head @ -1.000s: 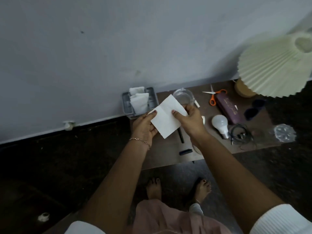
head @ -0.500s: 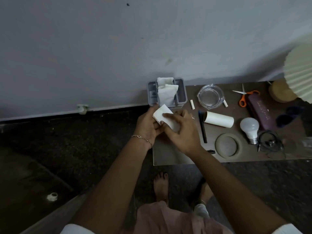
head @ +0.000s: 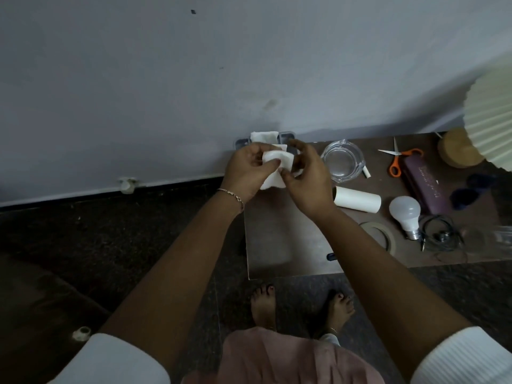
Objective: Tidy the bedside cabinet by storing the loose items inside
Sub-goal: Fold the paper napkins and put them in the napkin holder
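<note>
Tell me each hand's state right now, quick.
Left hand: holds the folded white tissue.
Right hand: pinches the same tissue.

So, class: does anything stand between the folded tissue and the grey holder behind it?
Nothing visible. The folded tissue, held by the left hand and right hand, sits in front of the grey holder, which already holds other tissues.

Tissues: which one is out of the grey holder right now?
The folded tissue, pinched between the left hand and right hand just in front of the grey holder. The other tissues stand inside that holder.
</note>
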### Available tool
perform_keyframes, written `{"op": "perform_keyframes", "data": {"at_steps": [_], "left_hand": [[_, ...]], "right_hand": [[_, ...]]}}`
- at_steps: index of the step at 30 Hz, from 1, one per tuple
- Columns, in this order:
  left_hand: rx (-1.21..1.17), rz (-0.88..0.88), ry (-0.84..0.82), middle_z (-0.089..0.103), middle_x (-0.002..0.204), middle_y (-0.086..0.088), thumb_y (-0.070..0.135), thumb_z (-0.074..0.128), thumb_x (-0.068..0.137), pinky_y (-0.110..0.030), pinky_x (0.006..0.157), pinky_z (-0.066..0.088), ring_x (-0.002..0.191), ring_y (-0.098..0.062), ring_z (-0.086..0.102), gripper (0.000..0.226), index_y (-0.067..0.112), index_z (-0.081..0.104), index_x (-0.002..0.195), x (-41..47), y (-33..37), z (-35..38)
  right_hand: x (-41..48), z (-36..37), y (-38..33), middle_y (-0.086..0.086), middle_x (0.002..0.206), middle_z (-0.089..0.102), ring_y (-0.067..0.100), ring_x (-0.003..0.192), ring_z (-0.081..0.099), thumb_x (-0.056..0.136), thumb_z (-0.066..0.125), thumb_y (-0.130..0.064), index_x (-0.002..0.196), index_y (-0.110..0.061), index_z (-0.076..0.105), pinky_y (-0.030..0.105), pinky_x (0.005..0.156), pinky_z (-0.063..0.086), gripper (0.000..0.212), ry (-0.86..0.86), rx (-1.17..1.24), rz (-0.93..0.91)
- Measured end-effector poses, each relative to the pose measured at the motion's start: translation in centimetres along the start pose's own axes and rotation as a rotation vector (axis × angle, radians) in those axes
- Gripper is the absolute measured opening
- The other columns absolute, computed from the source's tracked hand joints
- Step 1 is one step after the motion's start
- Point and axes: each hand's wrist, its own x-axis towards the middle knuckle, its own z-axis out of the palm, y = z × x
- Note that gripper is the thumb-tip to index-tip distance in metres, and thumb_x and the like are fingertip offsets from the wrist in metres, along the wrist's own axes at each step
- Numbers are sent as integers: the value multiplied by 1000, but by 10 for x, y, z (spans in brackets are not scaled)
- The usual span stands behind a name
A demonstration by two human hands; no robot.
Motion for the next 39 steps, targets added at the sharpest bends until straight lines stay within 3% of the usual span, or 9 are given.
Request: {"op": "perform_keyframes", "data": {"at_steps": [1,3,5,7,16,22,26,33,39], "left_hand": [[-11,18,27,67,89,-3,-4,67,79,-22,75,56,75,-5,65,24,4,64,102,4,1,0],[-22,42,88,64,86,1,-8,69,77,-11,70,53,68,4,63,31,-5,61,106,11,-1,-2],[5,57,133,64,87,1,-11,69,75,-11,72,53,71,3,64,31,-4,61,104,17,-8,-6],[78,60,149,65,88,0,-10,69,74,-13,75,53,76,-2,62,27,4,63,97,19,-19,-8],[424,98,153,65,88,2,9,76,71,-19,84,47,86,-9,60,33,18,70,103,23,-43,-16],[501,107,127,62,87,1,13,78,72,-18,81,44,84,-9,57,34,14,70,104,27,-43,-16],[523,101,130,66,88,-2,16,77,73,-18,82,45,82,-10,58,33,12,70,105,28,-43,-15],[499,114,135,70,87,-2,22,73,78,-21,81,49,79,-9,61,18,17,73,95,28,-44,-15],[426,126,171,63,75,12,18,72,77,-29,84,53,82,-10,63,12,23,72,88,29,-46,-16]], "right_hand": [[5,-1,0,-3,104,64,10,80,58,81,68,-8,128,-14,53,14,72,47,50,27,9,14],[14,-2,3,0,106,66,13,82,60,81,65,-4,123,-12,56,22,75,52,43,71,36,26],[21,-2,7,6,103,68,20,85,63,83,62,-5,116,-10,61,38,79,54,34,88,18,40],[27,-3,10,9,98,69,25,86,64,84,61,-8,111,-8,63,45,79,53,27,70,4,38],[35,1,13,10,98,68,25,86,65,85,63,-9,110,-6,60,45,80,53,25,-157,-108,-17],[34,4,11,13,105,67,29,95,62,84,63,-6,107,-8,63,30,77,46,23,-235,-292,-113],[33,7,15,12,106,64,31,99,58,83,63,-6,106,-9,64,35,82,46,24,-222,-360,-140],[25,6,21,7,93,66,31,90,56,80,62,-15,95,-14,65,39,75,46,15,-128,-436,-135],[19,7,26,9,99,63,31,96,56,83,64,-19,98,-15,68,39,82,42,15,-83,-506,-58]]}}
